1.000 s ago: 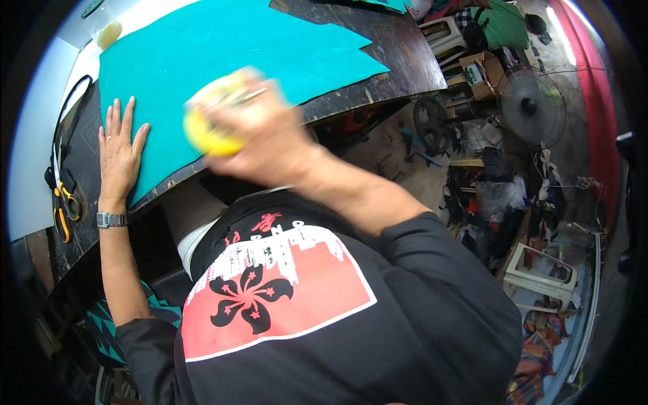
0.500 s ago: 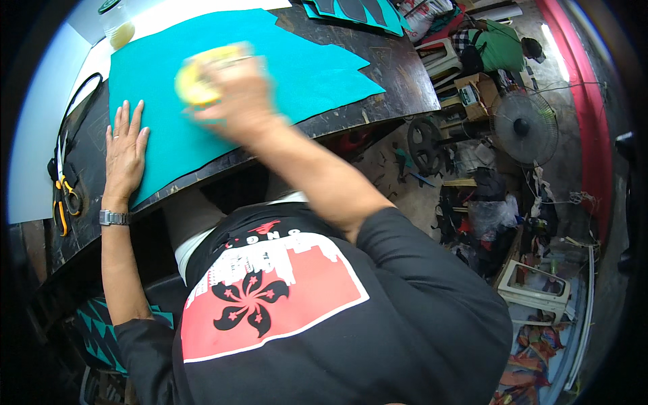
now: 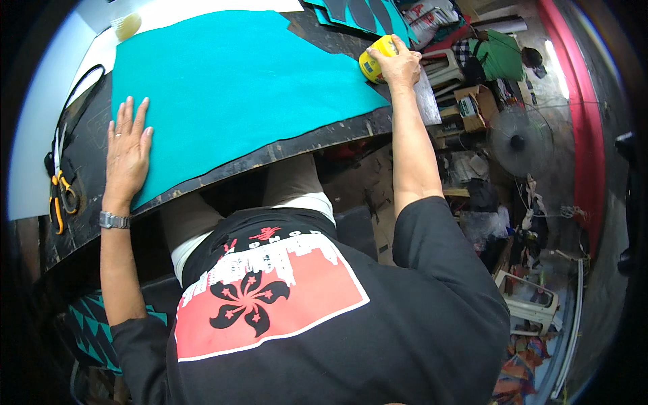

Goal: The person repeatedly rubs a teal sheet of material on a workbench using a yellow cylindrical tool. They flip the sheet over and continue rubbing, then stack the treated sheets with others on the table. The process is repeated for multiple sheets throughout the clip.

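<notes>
A large teal sheet (image 3: 236, 88) with a jagged right edge is spread over the dark table. My left hand (image 3: 128, 158) lies flat at its left edge, fingers stretched out and partly on the sheet. A yellow can (image 3: 371, 66) with printing on its side is gripped in my right hand (image 3: 402, 67), at the sheet's right end near the table's far right side. The fingers wrap round the can from the right. I cannot tell whether the can touches the table.
Orange-handled scissors (image 3: 61, 196) and a black cord or strap (image 3: 67, 108) lie left of the sheet. A clear jar (image 3: 127, 27) stands at the back left. Teal and dark cut pieces (image 3: 358, 17) are stacked at the back. Right of the table are a fan (image 3: 518, 142) and a person (image 3: 499, 57).
My right hand has swept rightward with the yellow can, from the sheet's upper middle to its right end, and the arm is straighter. My left hand stays in place.
</notes>
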